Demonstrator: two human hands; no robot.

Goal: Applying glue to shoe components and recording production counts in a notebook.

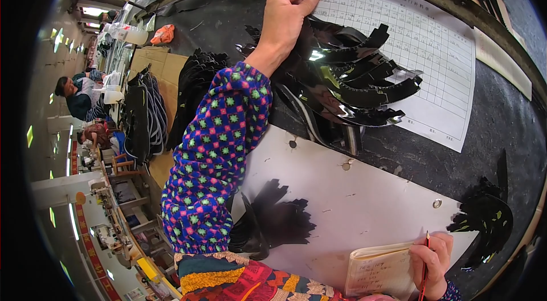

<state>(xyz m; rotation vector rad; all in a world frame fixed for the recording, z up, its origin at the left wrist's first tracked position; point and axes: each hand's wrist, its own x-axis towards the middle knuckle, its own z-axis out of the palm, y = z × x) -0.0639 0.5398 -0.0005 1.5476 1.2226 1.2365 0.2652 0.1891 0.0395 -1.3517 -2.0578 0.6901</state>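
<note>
My left hand (288,13), in a patterned blue sleeve, reaches to the far side of the bench and pinches the near-left corner of a printed grid sheet (450,84) between thumb and fingers. Glossy black toothed strips (370,93) lie in a heap over part of that sheet, just right of my left wrist. Low on the right, my right hand (434,261) grips a dark red pencil (423,281) held upright. Its fingers rest at the edge of a small open notebook (379,269) with handwriting on its page. The notebook lies on a pale board (353,204).
More black pieces (273,215) sit on the board beside my left sleeve, and another bunch (484,215) lies at its right end. Stacked dark pieces (145,113) rest on cardboard at left, near an orange bag (163,34). Other people (85,96) work farther left.
</note>
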